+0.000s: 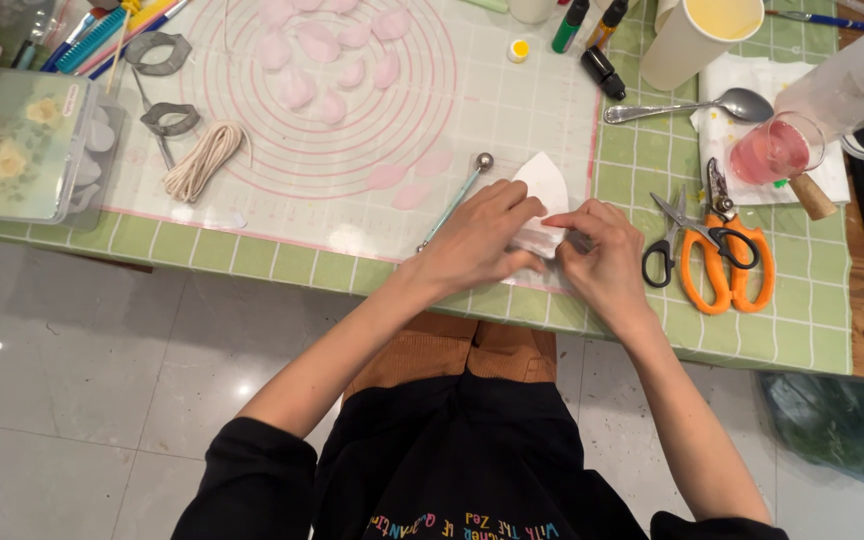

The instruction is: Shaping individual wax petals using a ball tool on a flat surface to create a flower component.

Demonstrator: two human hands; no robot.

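**Two hands fold a white paper**

The left hand (480, 240) and the right hand (600, 255) are close together, both pinching a small white paper (542, 190). The paper lies on the green checked table (712, 330), at its near edge. Just right of the paper sit orange scissors (727, 262). Just left of the paper lies a ball-tipped tool (457, 200).

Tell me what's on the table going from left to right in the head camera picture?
Flowered plastic box → coil of cream cord → ball-tipped tool → left hand → right hand → orange-handled scissors → glass of pink liquid.
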